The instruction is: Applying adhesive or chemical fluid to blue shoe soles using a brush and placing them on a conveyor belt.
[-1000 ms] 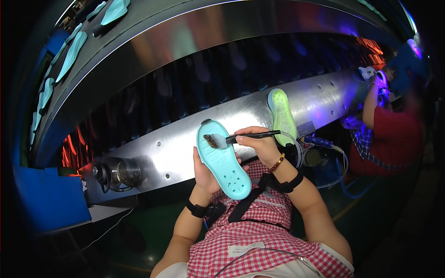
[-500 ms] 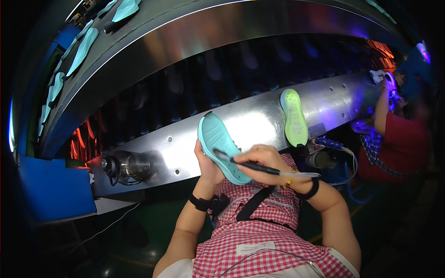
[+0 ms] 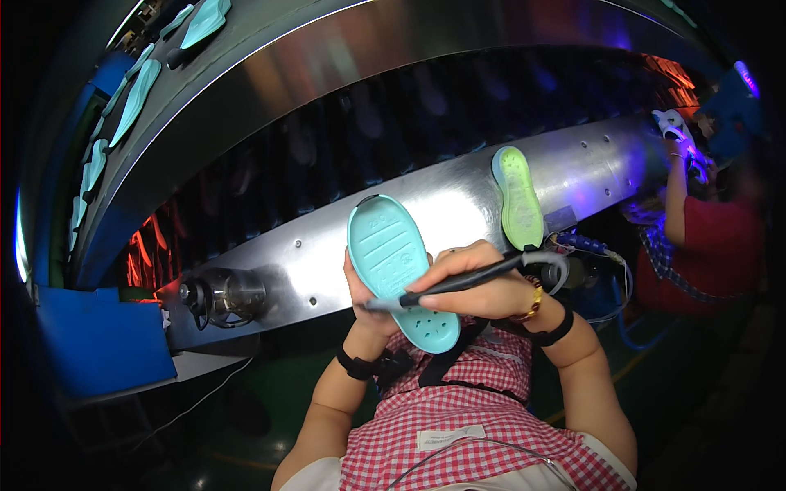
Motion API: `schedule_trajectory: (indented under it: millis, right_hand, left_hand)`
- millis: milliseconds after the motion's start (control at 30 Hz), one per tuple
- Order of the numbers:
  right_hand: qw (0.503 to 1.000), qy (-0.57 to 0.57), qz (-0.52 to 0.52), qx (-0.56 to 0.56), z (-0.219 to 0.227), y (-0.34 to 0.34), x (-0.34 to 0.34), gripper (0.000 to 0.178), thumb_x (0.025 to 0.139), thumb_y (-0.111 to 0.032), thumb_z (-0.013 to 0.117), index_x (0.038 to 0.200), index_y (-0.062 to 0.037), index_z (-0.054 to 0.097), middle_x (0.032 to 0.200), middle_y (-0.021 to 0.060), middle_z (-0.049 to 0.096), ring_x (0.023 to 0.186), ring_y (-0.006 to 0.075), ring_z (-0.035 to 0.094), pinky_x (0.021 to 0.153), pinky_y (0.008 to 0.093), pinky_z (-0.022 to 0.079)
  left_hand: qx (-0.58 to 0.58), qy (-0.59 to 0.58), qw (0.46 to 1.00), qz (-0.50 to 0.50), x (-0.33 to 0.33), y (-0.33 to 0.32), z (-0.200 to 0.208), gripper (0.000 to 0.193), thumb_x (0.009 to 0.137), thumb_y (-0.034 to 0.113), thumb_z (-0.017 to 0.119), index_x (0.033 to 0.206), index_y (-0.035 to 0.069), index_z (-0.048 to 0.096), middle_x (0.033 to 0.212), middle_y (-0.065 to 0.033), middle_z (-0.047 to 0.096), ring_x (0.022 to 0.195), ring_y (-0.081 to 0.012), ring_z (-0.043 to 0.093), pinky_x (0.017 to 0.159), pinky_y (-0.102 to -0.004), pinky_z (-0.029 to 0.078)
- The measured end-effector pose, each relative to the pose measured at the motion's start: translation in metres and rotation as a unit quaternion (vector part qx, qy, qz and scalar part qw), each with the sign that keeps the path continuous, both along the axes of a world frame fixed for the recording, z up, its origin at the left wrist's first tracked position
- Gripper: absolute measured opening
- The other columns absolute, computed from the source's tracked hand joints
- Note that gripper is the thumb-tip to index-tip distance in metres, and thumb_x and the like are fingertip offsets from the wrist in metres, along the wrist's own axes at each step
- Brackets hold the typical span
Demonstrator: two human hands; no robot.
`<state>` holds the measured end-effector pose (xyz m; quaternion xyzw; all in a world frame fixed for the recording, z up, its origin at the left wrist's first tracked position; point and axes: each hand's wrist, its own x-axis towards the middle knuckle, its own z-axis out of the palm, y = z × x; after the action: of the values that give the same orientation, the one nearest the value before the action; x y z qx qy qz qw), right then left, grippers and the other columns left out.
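Note:
A light-blue shoe sole (image 3: 386, 241) is gripped by my left hand (image 3: 366, 307) along its left edge, its hollowed inner face turned up. It stands tilted, one end toward the steel ledge and the holed end toward my apron. My right hand (image 3: 483, 282) holds a black-handled brush (image 3: 467, 280) with a pale flexible tube curving from its back end. The brush's blurred tip lies across the lower middle of the sole, at its left edge near my left hand. Whether the bristles touch the sole I cannot tell.
A yellow-green sole (image 3: 521, 200) lies on the steel ledge (image 3: 327, 266), with a clear lidded jug (image 3: 229, 296) at left. Dark conveyor slots run behind. Blue soles (image 3: 135, 98) ride the upper belt. At right, a person in red (image 3: 712, 254) handles a white shoe (image 3: 675, 127).
The blue sole has turned to face up more fully, its lower end now closer to my apron. My right hand has swung the brush, so its tip has moved down to the sole's left edge.

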<state>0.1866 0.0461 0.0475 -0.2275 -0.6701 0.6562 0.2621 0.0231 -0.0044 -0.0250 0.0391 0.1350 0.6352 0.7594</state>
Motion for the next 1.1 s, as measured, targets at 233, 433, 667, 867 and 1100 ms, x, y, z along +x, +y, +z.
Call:
schedule_trajectory:
  millis: [233,433,667,867,1100]
  right_hand:
    - [0.998,-0.038,-0.006,0.048,0.009,0.009,0.005,0.020,0.072,0.000,0.064,0.092,0.0023,0.063,0.087,0.0117,0.064,0.081,0.0148,0.061,0.073,0.0258,0.049]
    - [0.995,0.049,-0.080,-0.041,-0.001,0.014,0.003,0.023,0.070,-0.003,0.066,0.093,-0.0038,0.065,0.080,0.0095,0.065,0.072,0.0125,0.061,0.066,0.0224,0.048]
    - [0.993,0.083,-0.049,0.066,-0.023,0.004,0.006,0.023,0.069,0.000,0.067,0.092,-0.0035,0.065,0.087,0.0103,0.063,0.075,0.0154,0.060,0.068,0.0234,0.047]
    - [0.989,0.109,0.048,0.088,-0.034,0.010,0.005,0.024,0.065,0.001,0.069,0.088,-0.0039,0.067,0.092,0.0071,0.064,0.081,0.0152,0.057,0.078,0.0283,0.045]
    - [0.941,0.236,-0.076,-0.230,-0.038,-0.004,-0.008,0.018,0.077,0.002,0.059,0.094,0.0045,0.058,0.096,0.0152,0.061,0.088,0.0176,0.060,0.081,0.0287,0.048]
  left_hand:
    - [-0.001,0.105,0.994,0.029,-0.002,0.010,0.012,0.073,0.082,0.064,0.015,0.117,0.007,0.043,0.103,-0.0151,0.055,0.090,-0.0278,0.056,0.078,-0.0395,0.048]
    - [0.012,0.221,0.966,0.133,-0.010,0.020,0.027,0.076,0.079,0.066,0.016,0.112,0.004,0.045,0.094,-0.0181,0.055,0.075,-0.0287,0.055,0.067,-0.0382,0.048]
    - [0.065,0.155,0.961,0.218,-0.023,0.026,0.033,0.087,0.075,0.072,0.007,0.106,0.002,0.049,0.081,-0.0166,0.056,0.067,-0.0263,0.056,0.060,-0.0376,0.048]
    - [0.128,0.222,0.943,0.215,-0.037,0.028,0.028,0.087,0.076,0.071,0.007,0.110,0.002,0.047,0.084,-0.0177,0.055,0.071,-0.0273,0.056,0.064,-0.0375,0.048]
    - [0.042,0.111,0.977,0.179,-0.007,0.019,0.053,0.081,0.079,0.067,0.025,0.126,0.002,0.035,0.113,-0.0173,0.046,0.089,-0.0269,0.053,0.073,-0.0427,0.046]
